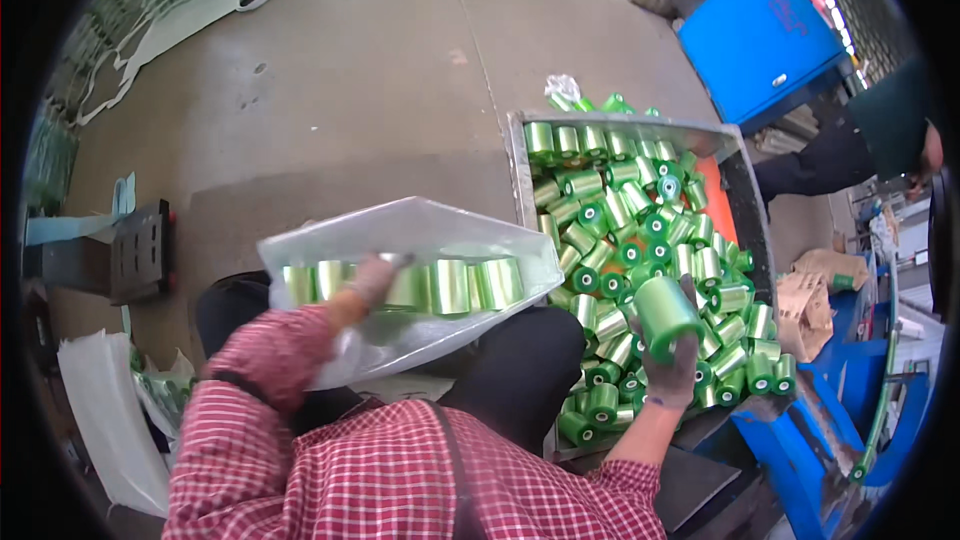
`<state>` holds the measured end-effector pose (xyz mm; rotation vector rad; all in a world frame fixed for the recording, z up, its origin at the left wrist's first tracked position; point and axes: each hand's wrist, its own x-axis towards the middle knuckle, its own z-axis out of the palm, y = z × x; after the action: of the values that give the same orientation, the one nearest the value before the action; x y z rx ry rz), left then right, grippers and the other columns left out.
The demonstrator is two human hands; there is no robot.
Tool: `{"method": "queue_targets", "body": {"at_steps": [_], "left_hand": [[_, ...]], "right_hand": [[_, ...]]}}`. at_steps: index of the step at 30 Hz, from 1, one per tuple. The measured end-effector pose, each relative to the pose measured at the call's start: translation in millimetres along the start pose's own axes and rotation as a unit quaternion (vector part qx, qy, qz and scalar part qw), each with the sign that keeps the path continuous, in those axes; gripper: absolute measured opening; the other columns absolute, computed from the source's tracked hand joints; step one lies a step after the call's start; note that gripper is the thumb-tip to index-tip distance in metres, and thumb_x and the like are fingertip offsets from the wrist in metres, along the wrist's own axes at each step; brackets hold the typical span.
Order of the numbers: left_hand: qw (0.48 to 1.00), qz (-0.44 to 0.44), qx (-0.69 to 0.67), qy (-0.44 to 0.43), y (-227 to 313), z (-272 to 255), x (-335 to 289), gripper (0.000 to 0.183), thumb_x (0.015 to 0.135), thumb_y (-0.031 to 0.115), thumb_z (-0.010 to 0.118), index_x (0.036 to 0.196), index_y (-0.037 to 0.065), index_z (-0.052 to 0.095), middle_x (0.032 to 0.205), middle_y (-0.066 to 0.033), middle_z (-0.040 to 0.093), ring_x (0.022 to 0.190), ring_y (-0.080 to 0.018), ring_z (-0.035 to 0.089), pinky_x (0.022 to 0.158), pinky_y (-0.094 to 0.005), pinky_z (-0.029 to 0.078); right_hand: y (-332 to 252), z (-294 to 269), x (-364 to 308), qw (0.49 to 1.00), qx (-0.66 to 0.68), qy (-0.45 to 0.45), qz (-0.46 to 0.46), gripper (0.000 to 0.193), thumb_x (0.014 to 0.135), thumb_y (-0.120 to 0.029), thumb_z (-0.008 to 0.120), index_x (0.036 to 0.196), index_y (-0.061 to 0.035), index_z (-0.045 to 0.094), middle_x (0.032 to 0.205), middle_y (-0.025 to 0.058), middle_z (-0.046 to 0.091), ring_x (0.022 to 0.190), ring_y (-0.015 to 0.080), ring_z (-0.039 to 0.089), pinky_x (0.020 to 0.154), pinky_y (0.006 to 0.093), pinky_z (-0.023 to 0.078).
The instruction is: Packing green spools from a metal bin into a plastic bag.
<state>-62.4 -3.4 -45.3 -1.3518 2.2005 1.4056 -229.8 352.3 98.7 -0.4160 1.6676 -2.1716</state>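
A white plastic bag point(420, 225) lies open across my lap, with a row of green film rolls point(452, 286) inside. My left hand point(372, 280), gloved and smeared by motion, is over the rolls within the bag's opening. Whether its fingers grip one of them cannot be made out. At the right, my gloved right hand point(672, 372) is closed around a single green film roll point(666, 318), held tilted above a metal-rimmed bin point(519, 175). Many loose green film rolls point(600, 258) fill that bin, some upright, others on their sides.
A blue cabinet point(762, 40) stands at the far right, near another person's dark-clothed leg point(815, 162). Brown paper sacks point(803, 305) and blue metal frames point(790, 455) lie right of the bin. White sheets point(110, 420) are at the left, by a dark metal stand point(140, 252).
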Motion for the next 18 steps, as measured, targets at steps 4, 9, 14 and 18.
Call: {"method": "queue_targets", "body": {"at_steps": [4, 9, 14, 18], "left_hand": [[0.993, 0.027, 0.044, 0.106, -48, 40, 31, 0.058, 0.085, 0.047, 0.054, 0.116, -0.001, 0.053, 0.114, -0.0197, 0.056, 0.108, -0.0293, 0.052, 0.095, -0.0372, 0.039], [0.892, 0.057, -0.431, 0.125, -43, -44, -1, 0.031, 0.086, 0.041, 0.054, 0.086, 0.010, 0.058, 0.076, -0.0037, 0.052, 0.069, -0.0142, 0.049, 0.067, -0.0285, 0.040], [0.967, 0.193, -0.080, 0.148, -58, -72, -28, 0.042, 0.080, 0.037, 0.060, 0.103, 0.002, 0.061, 0.099, -0.0180, 0.063, 0.094, -0.0325, 0.060, 0.085, -0.0399, 0.046], [0.900, 0.309, 0.308, 0.019, -28, -52, -48, 0.084, 0.069, 0.043, 0.070, 0.131, -0.003, 0.037, 0.136, -0.0266, 0.037, 0.125, -0.0377, 0.039, 0.102, -0.0443, 0.033]], "right_hand": [[-14, 114, -10, 0.937, -0.231, -0.260, -0.035, 0.108, 0.056, -0.034, 0.085, 0.140, -0.0050, 0.024, 0.137, 0.0142, 0.036, 0.122, 0.0305, 0.043, 0.098, 0.0418, 0.041], [92, 273, 6, 0.697, -0.577, -0.422, -0.052, 0.098, 0.063, -0.037, 0.078, 0.140, -0.0068, 0.024, 0.140, 0.0159, 0.032, 0.132, 0.0333, 0.029, 0.105, 0.0423, 0.031], [190, 286, 25, 0.445, -0.768, -0.445, -0.118, 0.096, 0.075, -0.047, 0.063, 0.146, -0.0093, 0.009, 0.150, 0.0127, 0.019, 0.137, 0.0304, 0.022, 0.108, 0.0513, 0.021], [141, 242, 38, 0.432, -0.766, -0.477, 0.021, 0.082, 0.069, -0.044, 0.064, 0.132, 0.0035, 0.041, 0.133, 0.0273, 0.042, 0.124, 0.0402, 0.042, 0.102, 0.0596, 0.028]]}}
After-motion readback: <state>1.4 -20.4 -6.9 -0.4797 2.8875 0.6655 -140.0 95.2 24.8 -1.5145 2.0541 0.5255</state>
